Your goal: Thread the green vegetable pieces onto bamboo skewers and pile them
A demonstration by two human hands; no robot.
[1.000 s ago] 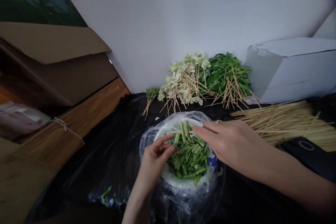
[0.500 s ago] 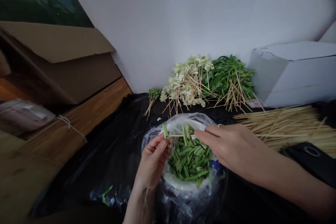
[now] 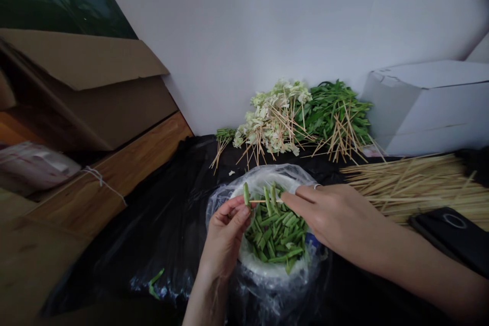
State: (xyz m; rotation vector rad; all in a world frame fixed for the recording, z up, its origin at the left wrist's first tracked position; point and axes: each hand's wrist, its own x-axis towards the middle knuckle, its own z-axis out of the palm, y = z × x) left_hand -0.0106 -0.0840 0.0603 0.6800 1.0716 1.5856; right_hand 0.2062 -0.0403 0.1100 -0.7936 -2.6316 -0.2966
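Note:
My left hand (image 3: 228,229) pinches a cut green bean piece (image 3: 246,194) upright between thumb and fingers. My right hand (image 3: 324,209) grips a thin bamboo skewer (image 3: 256,201), held level, its tip end meeting the pinched piece. Two more bean pieces (image 3: 269,200) are threaded crosswise on the skewer near my right fingers. Just below both hands stands a bowl lined with clear plastic (image 3: 263,269), filled with cut green beans (image 3: 280,234). Whether the tip has gone through the left piece is hidden by my fingers.
Skewered pale leaves (image 3: 273,112) and skewered green leaves (image 3: 336,107) lie along the wall. Loose bamboo skewers (image 3: 428,183) and a black phone (image 3: 451,237) are at right, before a white box (image 3: 431,107). Black plastic sheet (image 3: 160,229) covers the surface; a cardboard box (image 3: 114,107) stands left.
The bean piece in my left hand has been brought slightly right and more upright, onto the skewer's end. The skewer has dropped slightly with my right hand.

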